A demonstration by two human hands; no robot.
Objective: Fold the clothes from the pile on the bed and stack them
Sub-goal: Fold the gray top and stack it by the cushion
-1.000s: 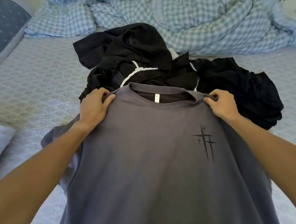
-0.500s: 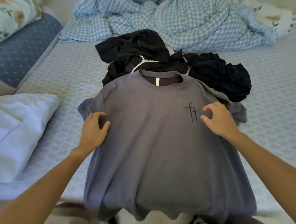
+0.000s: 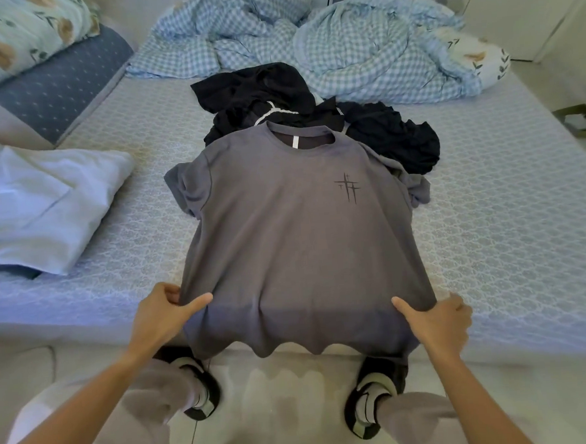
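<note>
A grey T-shirt (image 3: pixel 296 242) lies face up on the bed (image 3: pixel 510 215), spread flat with its collar toward the middle of the mattress and its hem hanging over the near edge. A small dark cross print sits on the chest. The left hand (image 3: pixel 163 319) pinches the hem's left corner, thumb stretched across the top of the cloth and the other fingers curled under it. The right hand (image 3: pixel 435 323) grips the right corner the same way, thumb on top; its fingers are tucked behind the fabric, so how tightly they close is hard to make out. Just beyond the collar, touching it, sits the pile of black clothes (image 3: pixel 312 107), crumpled, with a white drawstring showing. Past that, along the far edge, a blue checked duvet (image 3: pixel 342 43) is bunched up. A white pillow (image 3: pixel 40 203) rests at the left edge, and a dark blue dotted cushion (image 3: pixel 60 85) lies at the far left corner with a floral pillow (image 3: pixel 16 36) on it. Another floral pillow (image 3: pixel 480 56) peeks out at the far right corner. Below the near edge, the person's black-and-grey shoes (image 3: pixel 199 392) stand on the pale floor (image 3: pixel 282 411).
</note>
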